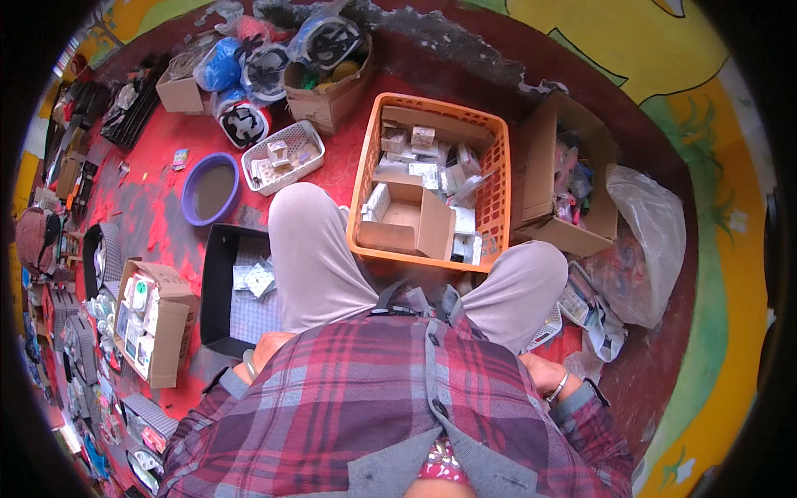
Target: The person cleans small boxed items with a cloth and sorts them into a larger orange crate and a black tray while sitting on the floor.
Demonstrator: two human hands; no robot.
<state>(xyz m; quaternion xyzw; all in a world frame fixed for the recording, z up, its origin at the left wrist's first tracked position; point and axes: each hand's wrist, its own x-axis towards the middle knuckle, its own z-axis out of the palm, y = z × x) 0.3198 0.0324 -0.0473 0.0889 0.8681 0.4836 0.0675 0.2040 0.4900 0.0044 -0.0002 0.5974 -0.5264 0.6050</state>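
My left hand (271,345) rests low beside my left thigh, next to a black open case (217,286) with a checked lining and several small white packets (260,279). Its fingers are mostly tucked out of sight by my shirt. At my right hip is my right hand (543,375), a bracelet at its wrist and its fingertips hidden too. Between my knees stands an orange plastic crate (363,178). It holds several small white boxes (424,173) and an open brown carton (435,222).
Ahead on the left are a purple basin (189,192) and a white basket (264,187). A carton (170,365) of goods stands left; another carton (538,178) and a clear plastic bag (652,216) lie right. Bagged goods (264,73) sit by the wall.
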